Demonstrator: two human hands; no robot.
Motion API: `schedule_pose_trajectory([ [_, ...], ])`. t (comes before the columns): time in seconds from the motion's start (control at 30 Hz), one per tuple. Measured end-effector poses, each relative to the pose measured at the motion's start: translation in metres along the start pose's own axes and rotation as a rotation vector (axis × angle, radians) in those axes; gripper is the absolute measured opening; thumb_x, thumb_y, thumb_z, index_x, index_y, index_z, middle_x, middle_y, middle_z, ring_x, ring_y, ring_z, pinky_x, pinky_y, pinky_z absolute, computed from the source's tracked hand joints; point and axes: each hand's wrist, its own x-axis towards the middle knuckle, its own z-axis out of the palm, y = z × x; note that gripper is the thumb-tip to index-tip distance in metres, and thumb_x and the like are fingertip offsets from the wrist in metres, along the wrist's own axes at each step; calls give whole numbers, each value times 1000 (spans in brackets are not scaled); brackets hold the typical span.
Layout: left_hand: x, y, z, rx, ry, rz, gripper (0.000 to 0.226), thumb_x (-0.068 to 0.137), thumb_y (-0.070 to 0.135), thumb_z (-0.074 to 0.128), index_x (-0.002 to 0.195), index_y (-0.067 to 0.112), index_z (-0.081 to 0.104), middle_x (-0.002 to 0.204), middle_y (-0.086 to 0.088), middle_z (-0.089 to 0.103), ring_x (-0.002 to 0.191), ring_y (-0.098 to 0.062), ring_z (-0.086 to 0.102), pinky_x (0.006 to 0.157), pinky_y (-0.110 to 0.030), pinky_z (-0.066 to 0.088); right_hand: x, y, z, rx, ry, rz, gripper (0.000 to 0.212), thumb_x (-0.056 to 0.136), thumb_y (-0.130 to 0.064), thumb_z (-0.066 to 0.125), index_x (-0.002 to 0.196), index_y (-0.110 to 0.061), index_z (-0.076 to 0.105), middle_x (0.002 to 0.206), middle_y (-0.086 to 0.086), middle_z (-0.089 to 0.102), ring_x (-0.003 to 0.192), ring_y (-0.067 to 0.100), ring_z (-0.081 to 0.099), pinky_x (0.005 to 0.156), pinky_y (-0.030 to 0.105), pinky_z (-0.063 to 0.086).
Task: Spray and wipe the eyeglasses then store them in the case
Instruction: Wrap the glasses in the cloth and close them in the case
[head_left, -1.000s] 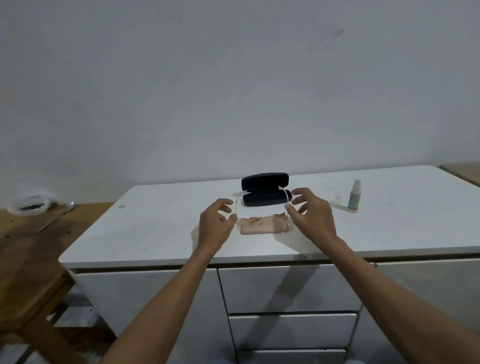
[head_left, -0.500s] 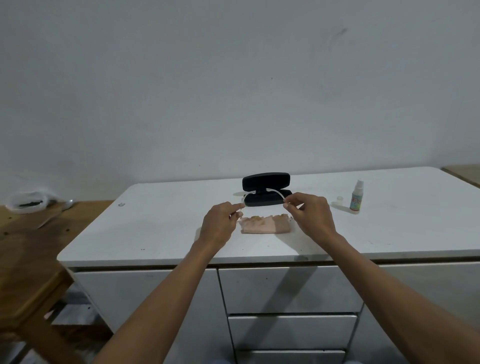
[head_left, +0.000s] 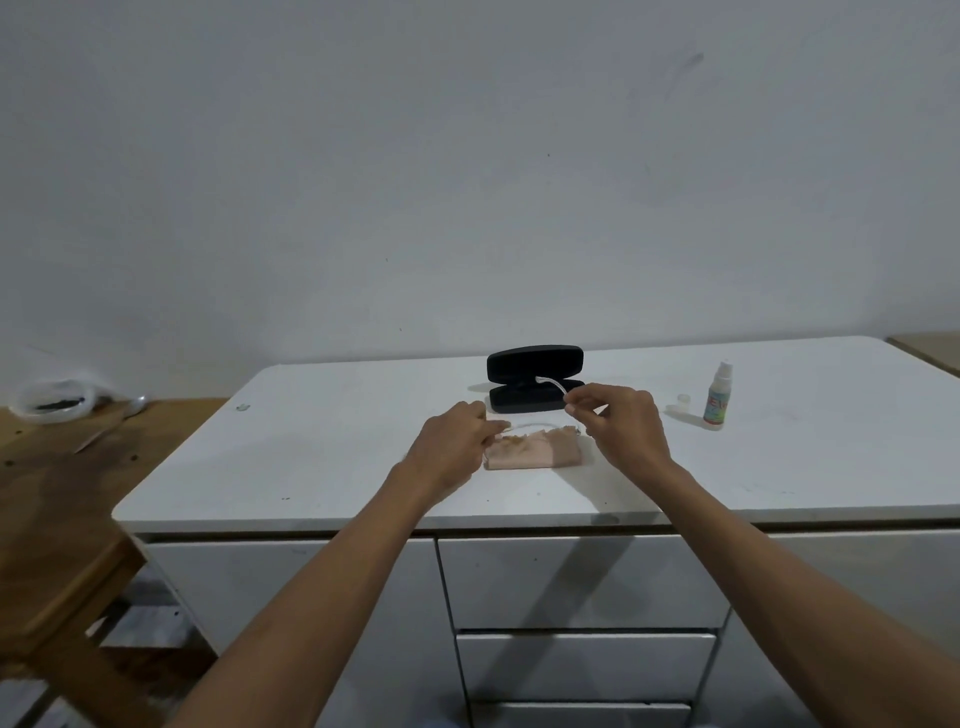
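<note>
Folding the clear glasses (head_left: 540, 427) at frame centre, the left hand (head_left: 457, 447) and right hand (head_left: 621, 423) had closed from spread fingers into pinches on the frame ends, one arm swung toward the open case (head_left: 535, 379), so storing looked close.

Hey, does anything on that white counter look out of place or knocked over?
Only one small thing: the spray bottle stands uncapped, its little cap lying loose beside it. Nothing looks spilled or damaged.
</note>
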Motion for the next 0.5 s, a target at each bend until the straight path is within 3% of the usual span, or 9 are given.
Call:
schedule_pose_trajectory([
  [0.07,3,-2,5,-62,-31,-34,42,104,14,48,142,31,58,95,2,47,95,-22,53,66,-33,36,1,-4,2,-45,-28,-33,12,91,-29,76,101,-28,82,89,-8,79,72,8,69,76,35,59],
  [0.1,4,-4,8,-203,-14,-102,40,103,13,52,138,29,61,93,2,49,90,-20,53,67,-33,40,1,-5,3,-74,-47,-45,12,91,-29,75,101,-29,82,90,-9,79,74,9,69,75,34,57],
  [0.2,1,-11,11,-932,30,-371,36,91,-5,67,123,9,73,79,-3,60,80,-20,59,73,-28,49,4,-10,8,-190,-117,-72,17,94,-29,70,105,-34,81,101,-10,79,87,13,69,68,29,46],
  [0.27,0,-18,8,-1178,40,-457,33,85,-16,67,112,1,75,69,-7,61,76,-25,62,73,-32,52,6,-15,10,-287,-181,-81,20,94,-29,68,107,-37,80,105,-12,77,98,15,67,69,28,40],
  [0.4,-3,-20,2,-1190,48,-465,29,84,-16,66,100,5,78,73,-12,66,68,-25,55,60,-30,44,6,-21,16,-425,-284,-145,28,95,-21,62,112,-36,79,105,-9,76,110,17,59,72,28,40],
  [0.5,-4,-17,3,-963,155,-418,24,91,4,68,106,20,79,88,-6,71,73,-18,58,64,-22,46,5,-18,14,-384,-242,-152,28,93,-21,65,117,-32,76,103,-12,75,111,13,55,72,28,39],
])
